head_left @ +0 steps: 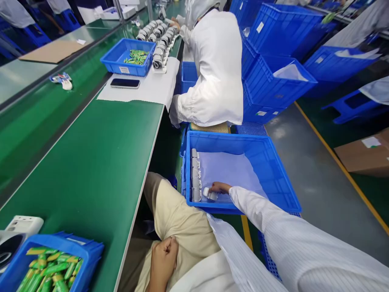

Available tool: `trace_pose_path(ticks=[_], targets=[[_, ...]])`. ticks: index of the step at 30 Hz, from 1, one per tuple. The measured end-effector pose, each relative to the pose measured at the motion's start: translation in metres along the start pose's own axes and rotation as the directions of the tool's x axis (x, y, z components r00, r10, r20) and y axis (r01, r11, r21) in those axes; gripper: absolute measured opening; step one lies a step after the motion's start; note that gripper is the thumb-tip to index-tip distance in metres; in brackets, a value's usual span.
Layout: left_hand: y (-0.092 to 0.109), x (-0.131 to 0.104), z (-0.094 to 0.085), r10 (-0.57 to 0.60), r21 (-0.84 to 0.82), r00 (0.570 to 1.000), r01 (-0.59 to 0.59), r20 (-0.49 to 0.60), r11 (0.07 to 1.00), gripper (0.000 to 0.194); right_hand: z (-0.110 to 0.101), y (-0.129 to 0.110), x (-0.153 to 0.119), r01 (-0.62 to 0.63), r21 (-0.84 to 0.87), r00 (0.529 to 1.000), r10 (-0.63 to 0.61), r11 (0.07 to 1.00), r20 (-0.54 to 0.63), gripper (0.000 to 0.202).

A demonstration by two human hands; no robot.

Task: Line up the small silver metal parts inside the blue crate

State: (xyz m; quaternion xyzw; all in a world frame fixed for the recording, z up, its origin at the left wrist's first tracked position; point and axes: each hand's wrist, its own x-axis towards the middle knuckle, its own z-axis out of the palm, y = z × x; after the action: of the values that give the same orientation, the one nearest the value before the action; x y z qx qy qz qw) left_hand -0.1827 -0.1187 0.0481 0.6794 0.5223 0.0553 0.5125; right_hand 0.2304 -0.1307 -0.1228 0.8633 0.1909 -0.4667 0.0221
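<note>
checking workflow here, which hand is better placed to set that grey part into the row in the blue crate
Right. The right hand already grips the grey part inside the blue crate, beside the row of parts. The left hand rests fisted on the lap.

Crate [267, 162] on the floor to my right, beside the bench [91, 162]. In it, a row of small units [195, 175] along its left wall, a sheet [227, 170] covering the bottom. My right hand [219, 187] is in the crate, fingers [212, 190] on a unit [210, 194] just beside the row's near end. My left hand [162, 259] is on my lap. Battery bin [51, 263] on the bench's near left corner. A co-worker [212, 69] sits behind the crate.
</note>
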Motion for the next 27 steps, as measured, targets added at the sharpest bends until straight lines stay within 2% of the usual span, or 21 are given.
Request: trace_pose_path(ticks=[4, 6, 9, 13, 16, 19, 22, 25, 27], targets=[[0.001, 0.001, -0.003, -0.006, 0.005, 1.000, 0.006, -0.008, 1.000, 0.054, -0.005, 0.015, 0.013, 0.029, -0.029, 0.999, -0.028, 0.999, 0.040, 0.039], [0.002, 0.002, -0.005, -0.018, 0.001, 1.000, 0.018, -0.011, 1.000, 0.055, -0.010, 0.023, 0.017, 0.070, -0.036, 0.997, -0.071, 0.997, -0.006, 0.040], [0.001, 0.002, -0.006, -0.018, -0.005, 1.000, 0.018, -0.004, 1.000, 0.056, -0.023, 0.026, 0.024, 0.158, -0.064, 0.977, -0.166, 0.985, -0.138, 0.040], [-0.009, 0.000, -0.003, -0.024, -0.018, 1.000, 0.024, 0.007, 1.000, 0.058, -0.055, 0.005, 0.046, 0.216, -0.162, 0.919, -0.257, 0.963, -0.298, 0.051], [-0.020, -0.003, 0.002, -0.035, -0.063, 0.999, 0.036, 0.022, 0.997, 0.058, -0.084, -0.025, 0.069, 0.225, -0.256, 0.892, -0.304, 0.940, -0.334, 0.055], [-0.027, -0.006, 0.010, -0.020, -0.097, 1.000, 0.018, -0.018, 0.995, 0.059, -0.108, -0.055, 0.088, 0.238, -0.365, 0.876, -0.361, 0.900, -0.319, 0.058], [-0.027, -0.007, 0.018, -0.012, -0.091, 0.991, 0.000, -0.132, 0.996, 0.058, -0.120, -0.072, 0.098, 0.292, -0.505, 0.848, -0.464, 0.812, -0.257, 0.062], [-0.028, -0.006, 0.023, 0.016, -0.043, 0.978, -0.026, -0.210, 0.999, 0.054, -0.118, -0.074, 0.100, 0.368, -0.629, 0.811, -0.568, 0.684, -0.142, 0.053], [-0.031, -0.005, 0.025, 0.075, 0.007, 0.968, -0.075, -0.240, 0.997, 0.051, -0.116, -0.069, 0.100, 0.387, -0.682, 0.803, -0.590, 0.621, -0.081, 0.049]])
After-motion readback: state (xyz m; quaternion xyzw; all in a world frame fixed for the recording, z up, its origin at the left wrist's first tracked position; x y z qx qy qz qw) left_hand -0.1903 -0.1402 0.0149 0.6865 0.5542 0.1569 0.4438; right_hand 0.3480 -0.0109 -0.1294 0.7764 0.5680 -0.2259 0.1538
